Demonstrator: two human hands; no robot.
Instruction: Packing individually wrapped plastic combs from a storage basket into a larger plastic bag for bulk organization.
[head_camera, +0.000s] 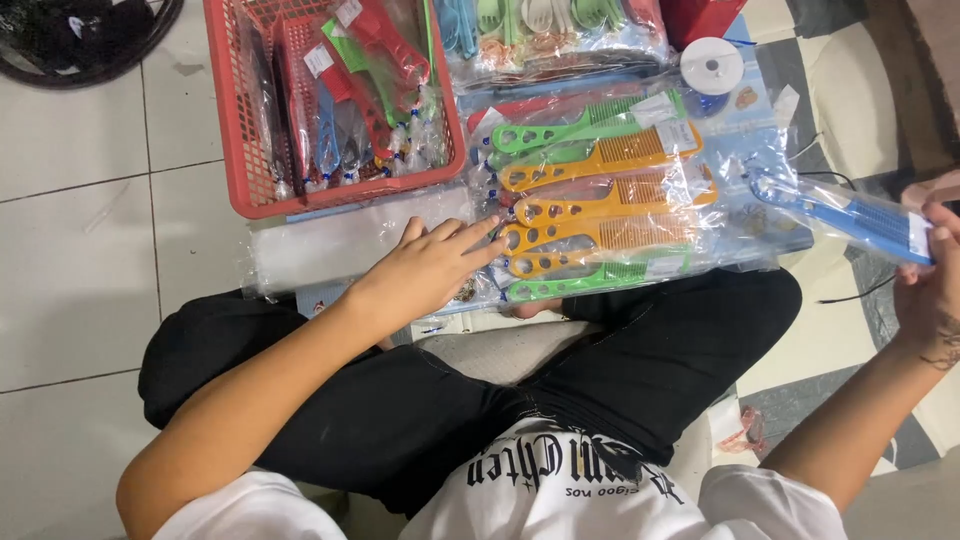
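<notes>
My left hand (425, 265) lies flat with fingers spread on clear plastic bags, its fingertips touching a row of bagged orange combs (600, 200) and green combs (585, 130) on the floor in front of my crossed legs. Far to the right, my right hand (930, 270) grips a blue comb (850, 215) wrapped in a clear bag, held up off the floor. The blue comb's handle points left toward the pile.
A red plastic basket (240, 150) at the upper left holds more bagged combs. A white spool of thread (712, 65) sits behind the pile. A stack of clear bags (330, 245) lies left of my hand. A dark round object (60, 40) rests top left.
</notes>
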